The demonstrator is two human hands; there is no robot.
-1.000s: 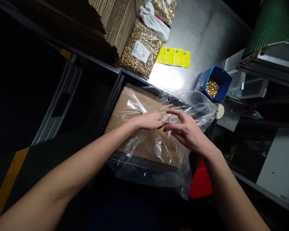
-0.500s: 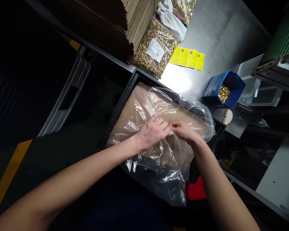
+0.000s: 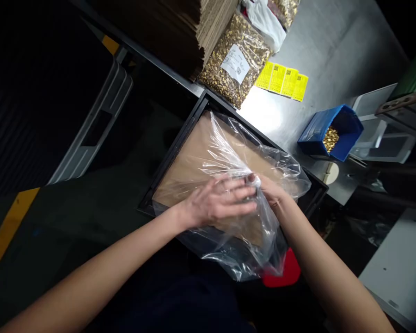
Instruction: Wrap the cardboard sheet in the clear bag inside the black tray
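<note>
Both hands have closed in: left hand [image 3: 217, 203] now lies fingers-spread on the crinkled clear plastic bag [image 3: 235, 152], right hand [image 3: 268, 192], at 3 o'clock, pinching its film.

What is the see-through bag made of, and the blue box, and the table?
The bag looks like thin clear plastic film: glossy, crinkled, showing the brown sheet beneath. The blue box seems to be hard moulded plastic, evenly coloured with stiff walls. The table looks like brushed metal, grey with a bright glare.
</note>
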